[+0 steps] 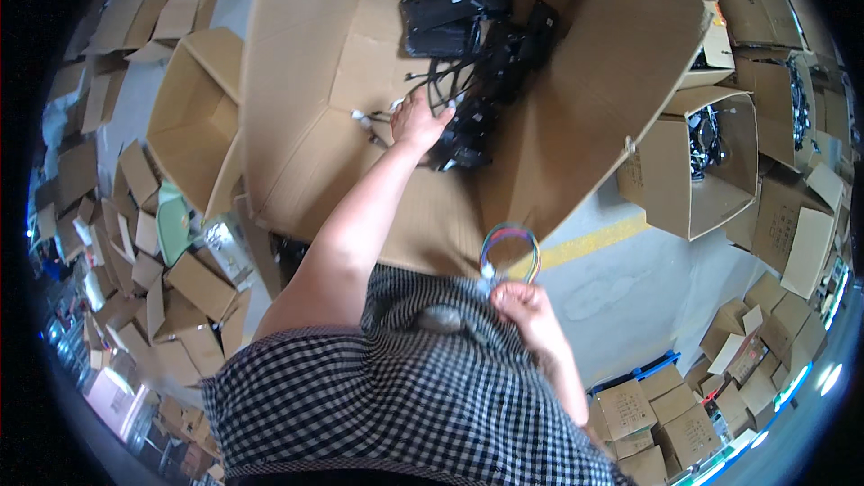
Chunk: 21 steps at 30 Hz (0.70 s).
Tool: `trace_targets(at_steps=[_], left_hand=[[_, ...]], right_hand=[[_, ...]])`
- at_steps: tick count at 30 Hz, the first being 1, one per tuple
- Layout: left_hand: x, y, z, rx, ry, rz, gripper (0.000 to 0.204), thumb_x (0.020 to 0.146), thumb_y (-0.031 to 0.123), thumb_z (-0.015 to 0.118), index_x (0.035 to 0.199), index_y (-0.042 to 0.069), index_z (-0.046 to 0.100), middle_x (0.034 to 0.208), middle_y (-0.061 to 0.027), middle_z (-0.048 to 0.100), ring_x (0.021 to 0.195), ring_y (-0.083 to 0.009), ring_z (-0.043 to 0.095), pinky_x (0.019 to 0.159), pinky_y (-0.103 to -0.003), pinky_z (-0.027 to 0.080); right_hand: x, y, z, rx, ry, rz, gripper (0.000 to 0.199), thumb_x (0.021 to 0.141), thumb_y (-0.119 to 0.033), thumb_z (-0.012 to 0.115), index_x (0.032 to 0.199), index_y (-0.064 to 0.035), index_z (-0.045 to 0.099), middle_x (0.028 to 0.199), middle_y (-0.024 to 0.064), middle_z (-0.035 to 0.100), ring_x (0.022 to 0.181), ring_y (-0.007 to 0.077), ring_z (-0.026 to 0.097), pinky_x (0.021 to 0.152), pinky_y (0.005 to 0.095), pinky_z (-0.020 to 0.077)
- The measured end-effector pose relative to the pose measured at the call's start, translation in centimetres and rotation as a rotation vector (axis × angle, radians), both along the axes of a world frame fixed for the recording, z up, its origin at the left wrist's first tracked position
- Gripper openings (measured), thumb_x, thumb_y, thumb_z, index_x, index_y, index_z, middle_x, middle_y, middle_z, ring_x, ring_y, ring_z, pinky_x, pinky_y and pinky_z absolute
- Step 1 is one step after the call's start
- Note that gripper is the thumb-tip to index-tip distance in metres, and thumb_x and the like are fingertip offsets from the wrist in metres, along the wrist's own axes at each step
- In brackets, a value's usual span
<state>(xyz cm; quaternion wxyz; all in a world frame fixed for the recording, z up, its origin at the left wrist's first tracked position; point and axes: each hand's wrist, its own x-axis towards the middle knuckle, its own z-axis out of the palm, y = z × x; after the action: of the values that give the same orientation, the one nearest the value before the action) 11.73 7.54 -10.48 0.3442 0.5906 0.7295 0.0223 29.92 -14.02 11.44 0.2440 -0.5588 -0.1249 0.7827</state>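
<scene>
Place: I see a warehouse or packing floor.
Evidence: cardboard boxes (193,112) from 9 to 4 o'clock; yellow floor line (594,238).

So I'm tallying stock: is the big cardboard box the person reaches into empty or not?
Not empty. The big cardboard box holds black devices with tangled cables; the left hand rests among them.

The left hand (418,121) reaches among black devices (468,54) in a large carton (306,81); the right hand (522,301) pinches looped coloured wires (509,247).

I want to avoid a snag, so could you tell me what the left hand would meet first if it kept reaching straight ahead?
Probably the black cables just past the left hand, then the black devices; depth is unclear.
</scene>
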Motion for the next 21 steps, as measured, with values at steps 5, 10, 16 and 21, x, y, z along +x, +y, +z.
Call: trace_targets(at_steps=[5,10,16,21], left_hand=[[6.4,6.3,-9.1,-0.11,0.21,0.044,0.125,0.058,0.059,0.075,0.141,-0.002,0.006,0.147,-0.0203,0.018,0.138,-0.0314,0.01,0.111,-0.045,0.004],[9.2,7.8,-10.5,-0.187,0.062,0.245,0.115,0.056,0.051,0.08,0.136,-0.004,0.018,0.142,-0.0218,0.027,0.132,-0.0327,0.027,0.108,-0.037,0.023],[4.9,6.0,-15.1,-0.339,-0.598,0.173,0.044,0.071,0.035,0.073,0.097,0.0,0.062,0.082,-0.0153,0.065,0.077,-0.0259,0.063,0.072,-0.037,0.048],[2.3,0.6,-8.2,0.036,-0.552,0.128,0.038,0.076,0.036,0.067,0.083,0.0,0.06,0.073,-0.0162,0.063,0.075,-0.03,0.063,0.068,-0.039,0.047]], right_hand=[[0.0,-2.1,-4.2,-0.072,-0.131,-0.22,0.02,0.088,-0.018,0.06,0.074,-0.0041,0.058,0.065,-0.006,0.049,0.057,0.0031,0.039,0.052,0.0187,0.0304],[-2.0,-3.1,-5.2,-0.07,-0.151,-0.269,0.023,0.091,-0.021,0.057,0.075,-0.0036,0.058,0.063,-0.006,0.047,0.057,0.0033,0.037,0.051,0.0194,0.0286],[-3.2,-3.4,-5.2,0.064,-0.126,-0.14,0.022,0.092,-0.019,0.056,0.077,-0.0033,0.058,0.063,-0.0075,0.047,0.057,0.0029,0.037,0.052,0.0201,0.029],[-2.2,-2.2,-2.1,0.137,-0.183,-0.005,0.021,0.092,-0.02,0.056,0.08,-0.0026,0.059,0.066,-0.0065,0.049,0.061,0.0029,0.042,0.055,0.0194,0.0348]])
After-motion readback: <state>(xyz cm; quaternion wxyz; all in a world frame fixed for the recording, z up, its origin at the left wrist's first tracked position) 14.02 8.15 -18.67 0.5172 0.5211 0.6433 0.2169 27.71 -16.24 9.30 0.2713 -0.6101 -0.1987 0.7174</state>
